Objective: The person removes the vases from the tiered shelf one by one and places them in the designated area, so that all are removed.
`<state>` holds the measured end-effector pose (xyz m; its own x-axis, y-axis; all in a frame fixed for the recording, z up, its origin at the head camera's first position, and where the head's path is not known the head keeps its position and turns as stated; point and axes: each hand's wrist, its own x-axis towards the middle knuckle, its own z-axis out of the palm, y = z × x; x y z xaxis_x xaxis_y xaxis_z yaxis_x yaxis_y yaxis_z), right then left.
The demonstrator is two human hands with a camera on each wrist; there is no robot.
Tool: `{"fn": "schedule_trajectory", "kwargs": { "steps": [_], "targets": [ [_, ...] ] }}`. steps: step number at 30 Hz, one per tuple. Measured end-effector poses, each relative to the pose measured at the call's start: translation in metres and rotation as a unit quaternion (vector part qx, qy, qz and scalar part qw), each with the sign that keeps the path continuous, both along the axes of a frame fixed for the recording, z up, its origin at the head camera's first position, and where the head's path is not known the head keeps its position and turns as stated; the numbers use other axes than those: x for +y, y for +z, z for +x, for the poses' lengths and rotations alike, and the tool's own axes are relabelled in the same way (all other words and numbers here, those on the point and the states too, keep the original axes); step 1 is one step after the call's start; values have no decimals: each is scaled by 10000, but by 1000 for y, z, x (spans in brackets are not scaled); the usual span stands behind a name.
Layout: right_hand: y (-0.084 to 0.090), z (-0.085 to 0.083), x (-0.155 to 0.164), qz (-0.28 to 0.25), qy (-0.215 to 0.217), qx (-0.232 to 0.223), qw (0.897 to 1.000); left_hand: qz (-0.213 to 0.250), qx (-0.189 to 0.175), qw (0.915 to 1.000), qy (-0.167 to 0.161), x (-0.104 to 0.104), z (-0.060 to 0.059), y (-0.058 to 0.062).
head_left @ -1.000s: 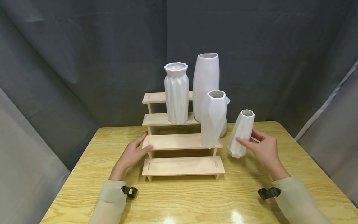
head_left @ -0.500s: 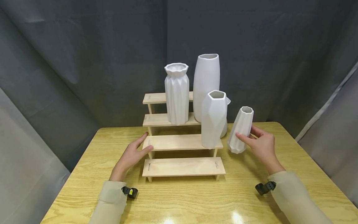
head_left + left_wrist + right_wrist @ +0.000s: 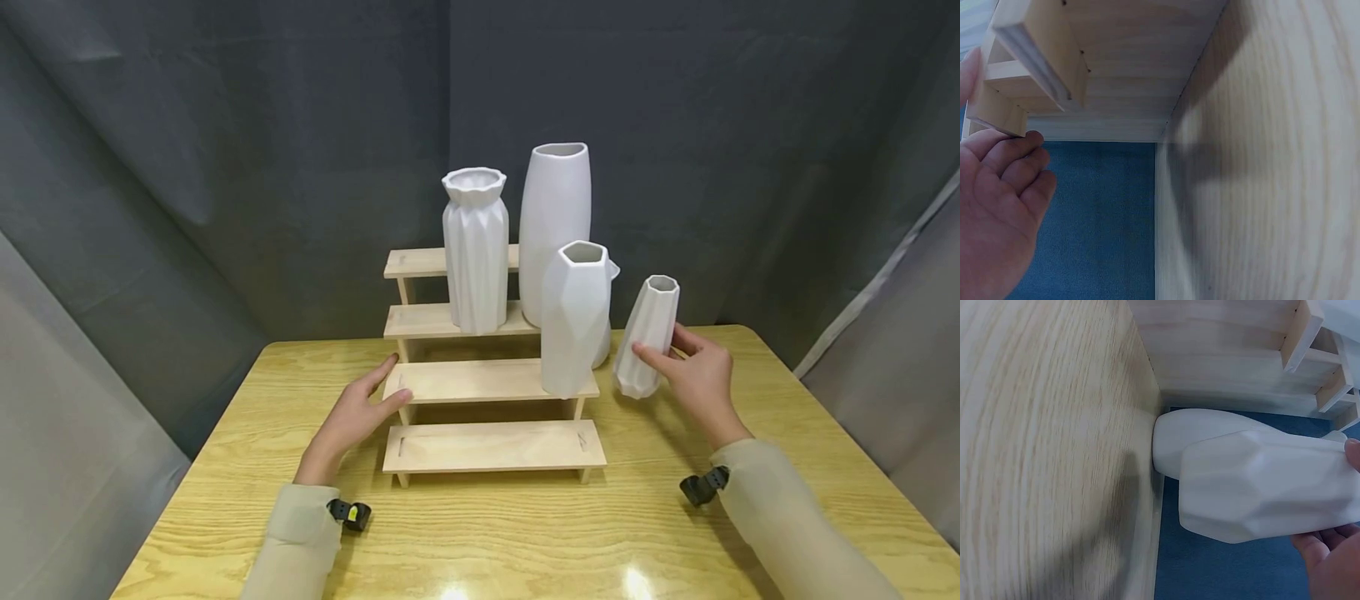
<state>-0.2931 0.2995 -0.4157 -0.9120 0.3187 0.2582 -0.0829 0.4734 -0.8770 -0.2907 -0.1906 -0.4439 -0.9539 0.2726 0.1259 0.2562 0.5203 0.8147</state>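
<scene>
Change: since a second ago my right hand point(image 3: 697, 375) has carried the small faceted vase point(image 3: 648, 336) up and back, closer to the wooden step shelf point(image 3: 487, 379).
Right hand: thumb in front, fingers behind, gripping the small faceted vase at mid-body; forearm angled in from the lower right.
Small faceted vase: tilted, mouth leaning right, base clear of the table point(image 3: 525, 533), just beside the larger faceted vase point(image 3: 573, 317).
Left hand point(image 3: 352, 417): flat and relaxed, holding nothing; fingertips point(image 3: 1007, 150) touch the left end of the second step.
Shelf load: ribbed vase point(image 3: 474, 250) and tall smooth vase point(image 3: 553, 225) stand upright on upper steps.
</scene>
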Motion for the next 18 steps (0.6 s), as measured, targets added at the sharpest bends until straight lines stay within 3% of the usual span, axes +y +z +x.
{"fn": "schedule_trajectory", "kwargs": {
  "steps": [11,18],
  "targets": [
    [-8,-20,3,6,-155,227,9996,-25,-67,10000,59,0,1,1],
    [-10,-32,7,-309,-318,112,9990,-43,-1,10000,27,-1,1,0]
  ]
}}
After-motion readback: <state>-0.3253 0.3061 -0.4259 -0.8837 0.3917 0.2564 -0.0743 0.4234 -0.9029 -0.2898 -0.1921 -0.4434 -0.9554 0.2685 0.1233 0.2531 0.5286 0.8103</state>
